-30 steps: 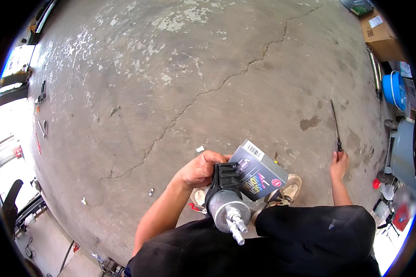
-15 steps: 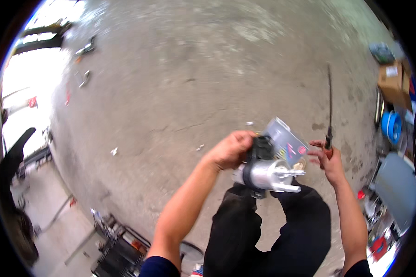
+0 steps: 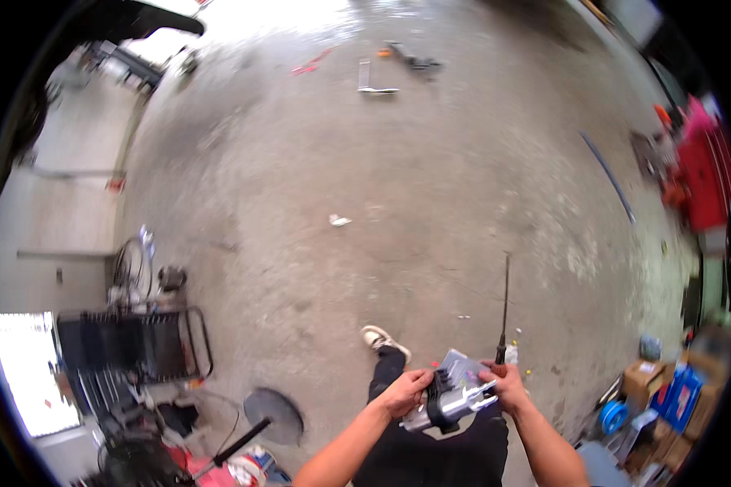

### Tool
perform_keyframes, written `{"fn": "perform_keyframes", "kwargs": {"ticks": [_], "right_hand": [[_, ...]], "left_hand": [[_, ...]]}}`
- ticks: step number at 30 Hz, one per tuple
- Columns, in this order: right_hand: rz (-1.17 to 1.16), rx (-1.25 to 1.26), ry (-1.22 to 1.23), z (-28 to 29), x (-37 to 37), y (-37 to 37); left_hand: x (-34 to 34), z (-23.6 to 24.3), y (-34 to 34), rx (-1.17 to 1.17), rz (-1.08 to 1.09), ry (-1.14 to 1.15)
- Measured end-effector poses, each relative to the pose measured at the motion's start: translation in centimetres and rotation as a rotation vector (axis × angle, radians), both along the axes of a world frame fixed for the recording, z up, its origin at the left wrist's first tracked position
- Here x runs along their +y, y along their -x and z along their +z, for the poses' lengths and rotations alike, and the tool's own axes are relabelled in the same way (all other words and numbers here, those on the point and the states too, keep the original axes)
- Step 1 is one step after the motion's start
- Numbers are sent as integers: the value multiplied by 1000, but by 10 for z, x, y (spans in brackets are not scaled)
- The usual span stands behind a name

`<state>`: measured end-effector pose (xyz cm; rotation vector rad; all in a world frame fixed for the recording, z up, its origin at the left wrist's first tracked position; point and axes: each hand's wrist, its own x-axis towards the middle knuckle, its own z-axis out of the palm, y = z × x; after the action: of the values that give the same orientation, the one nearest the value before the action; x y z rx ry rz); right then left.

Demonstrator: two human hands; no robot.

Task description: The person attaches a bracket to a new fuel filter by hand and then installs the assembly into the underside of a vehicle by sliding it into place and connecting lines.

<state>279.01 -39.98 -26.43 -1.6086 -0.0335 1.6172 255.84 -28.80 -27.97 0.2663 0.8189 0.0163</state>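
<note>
My left hand (image 3: 406, 393) is closed on the black clamp bracket (image 3: 441, 395) around a silver metal canister, which looks like a fuel filter (image 3: 463, 402). Two metal pipe stubs stick out of the canister's right end. In my right hand (image 3: 508, 385) is a long, thin-shafted screwdriver (image 3: 503, 329), pointing away from me. The fingers of that hand are next to the pipe stubs; whether they touch them I cannot tell. A grey printed box (image 3: 463, 367) shows just beyond the canister, partly covered by it, and what supports it is hidden.
Far ahead on the concrete floor (image 3: 317, 162) lie an L-shaped metal tool (image 3: 375, 89) and a dark power tool (image 3: 413, 58). A black folding chair (image 3: 130, 345) and a round plate base (image 3: 274, 415) stand left. Cardboard boxes (image 3: 643, 380) and blue tape (image 3: 613, 417) are right.
My view has swung left and I stand upright, one foot forward. My right hand has come in beside the canister, its fingers no longer spread, with the screwdriver still in it.
</note>
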Motion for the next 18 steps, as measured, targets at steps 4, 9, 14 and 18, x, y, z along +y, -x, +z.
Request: {"fn": "perform_keyframes", "kwargs": {"ticks": [4,9,14,18], "right_hand": [[16,-49,-50,-9,120,69],[73,-146,5,-8,306,158],[90,-118,54,-10,489,235],[157,66,14,-6,619,317]], "left_hand": [[95,59,78,348,116,-308],[204,85,195,852,667,-522],[325,157,249,878,1007,-653],[405,214,268,910,1173,-725]]}}
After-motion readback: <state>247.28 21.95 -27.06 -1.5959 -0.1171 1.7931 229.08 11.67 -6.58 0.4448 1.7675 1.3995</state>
